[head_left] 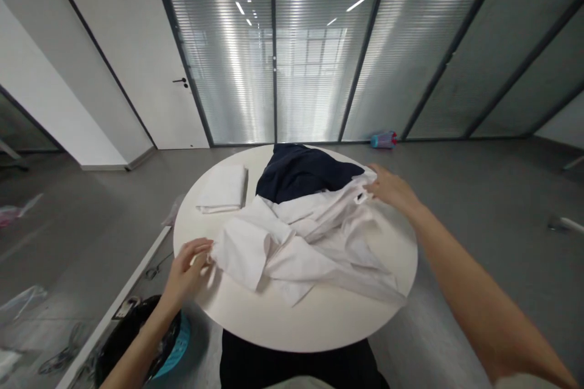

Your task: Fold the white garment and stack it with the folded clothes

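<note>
A crumpled white shirt [301, 243] lies spread across the round white table [301, 331], its folds loose and uneven. My left hand [189, 270] pinches the shirt's edge at the table's left side. At the far right, my right hand [392, 191] grips another part of the shirt, close to a small dark-and-white label. Behind the shirt, and partly covered by it, is a bunched navy cloth [305, 173]. A folded white cloth [222, 188] rests flat at the back left, apart from both hands.
A bin [177, 346] with a black liner stands on the floor at lower left, beside a pale strip with cables. A blue and pink object [384, 140] lies by the glass partition [310, 73]. A white door [137, 42] is at the back left.
</note>
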Demonstrator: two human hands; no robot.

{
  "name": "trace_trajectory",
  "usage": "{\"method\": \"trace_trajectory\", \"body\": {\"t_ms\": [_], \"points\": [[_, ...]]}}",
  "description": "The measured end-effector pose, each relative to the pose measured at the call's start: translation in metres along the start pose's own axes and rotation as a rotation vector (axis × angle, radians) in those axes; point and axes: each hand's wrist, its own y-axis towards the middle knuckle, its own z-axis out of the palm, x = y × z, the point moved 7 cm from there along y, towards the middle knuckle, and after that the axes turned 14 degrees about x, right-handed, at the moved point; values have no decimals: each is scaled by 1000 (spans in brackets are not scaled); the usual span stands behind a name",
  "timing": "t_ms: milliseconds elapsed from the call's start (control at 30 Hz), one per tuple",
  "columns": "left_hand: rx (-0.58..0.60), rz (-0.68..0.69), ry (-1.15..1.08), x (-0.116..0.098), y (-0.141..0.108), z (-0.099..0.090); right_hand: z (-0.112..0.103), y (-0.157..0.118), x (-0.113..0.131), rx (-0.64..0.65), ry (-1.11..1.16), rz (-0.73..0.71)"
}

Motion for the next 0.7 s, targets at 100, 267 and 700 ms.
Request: {"method": "trace_trajectory", "body": {"t_ms": [100,267,700], "points": [[-129,184,269,-34,-3,-20,49,-18,27,272,46,-211],[295,401,559,-88,7,42,83,-38,100,336,7,-419],[-232,126,-97,-18,8,-84,11,17,84,-177,1012,-315]]}}
